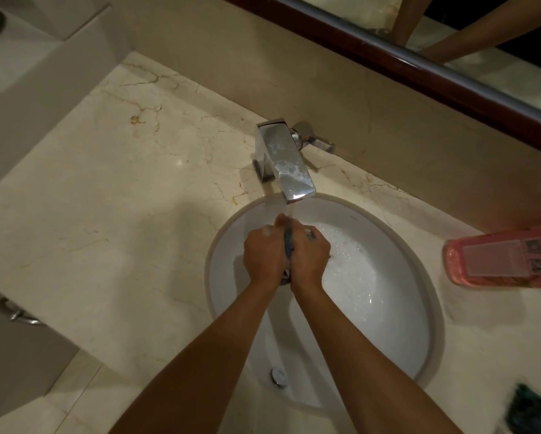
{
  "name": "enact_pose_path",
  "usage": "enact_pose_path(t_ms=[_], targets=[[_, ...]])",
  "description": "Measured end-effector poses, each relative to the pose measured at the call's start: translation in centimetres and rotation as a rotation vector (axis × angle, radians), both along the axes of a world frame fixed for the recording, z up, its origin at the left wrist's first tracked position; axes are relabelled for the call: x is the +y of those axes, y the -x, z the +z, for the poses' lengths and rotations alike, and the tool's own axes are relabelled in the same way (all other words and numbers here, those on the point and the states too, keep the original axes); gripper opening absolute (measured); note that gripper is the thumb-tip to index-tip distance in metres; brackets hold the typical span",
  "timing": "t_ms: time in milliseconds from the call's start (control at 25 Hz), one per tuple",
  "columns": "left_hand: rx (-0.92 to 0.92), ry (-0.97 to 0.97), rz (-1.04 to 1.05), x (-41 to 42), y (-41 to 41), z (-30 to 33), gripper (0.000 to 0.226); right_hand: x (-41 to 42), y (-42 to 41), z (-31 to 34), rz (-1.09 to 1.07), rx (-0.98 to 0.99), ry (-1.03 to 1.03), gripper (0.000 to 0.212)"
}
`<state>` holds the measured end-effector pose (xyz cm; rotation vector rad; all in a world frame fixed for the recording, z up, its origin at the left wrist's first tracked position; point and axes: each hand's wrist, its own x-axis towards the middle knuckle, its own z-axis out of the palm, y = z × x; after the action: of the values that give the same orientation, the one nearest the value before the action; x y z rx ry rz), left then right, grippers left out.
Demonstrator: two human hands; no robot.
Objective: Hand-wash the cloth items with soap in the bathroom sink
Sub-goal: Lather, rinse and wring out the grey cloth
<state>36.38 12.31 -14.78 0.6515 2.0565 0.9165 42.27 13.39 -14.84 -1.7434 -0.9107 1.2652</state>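
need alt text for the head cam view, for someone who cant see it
Both hands, left and right, squeeze a small blue-grey cloth between them under the running chrome faucet, over a white oval sink holding foamy water. A pink bottle lies on the marble counter to the right.

The sink (425, 308) is set into the countertop (106, 214), and the faucet (283, 161) stands on the countertop just behind the sink, its spout reaching out over the sink's back rim with its handle (317, 140) on its right side. Inside the sink, below the spout, the left hand (263, 253) and right hand (308, 253) press together with a cloth (289, 244) squeezed between them. Right of the sink a bottle (500, 258) lies on its side on the countertop, and the mirror (450, 42) hangs on the wall behind the faucet.
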Motion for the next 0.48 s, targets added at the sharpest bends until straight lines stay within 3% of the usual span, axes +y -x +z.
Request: enact_pose_path(t_ms=[120,240,320,480], targets=[[0.199,0.04,-0.127,-0.2,0.0,-0.3,0.05,0.3,0.1,-0.5,0.059,-0.171,-0.036,0.024],[0.262,-0.031,-0.156,0.1,-0.2,0.3,0.056,0.9,0.1,-0.7,-0.042,-0.148,-0.014,0.033],[0.222,-0.056,-0.105,0.7,-0.1,0.8,0.059,1.3,0.2,-0.4,-0.066,-0.165,-0.028,0.041],[0.147,-0.089,-0.02,0.8,0.1,0.4,0.055,2.0,0.5,-0.1,-0.002,-0.245,-0.065,0.034]])
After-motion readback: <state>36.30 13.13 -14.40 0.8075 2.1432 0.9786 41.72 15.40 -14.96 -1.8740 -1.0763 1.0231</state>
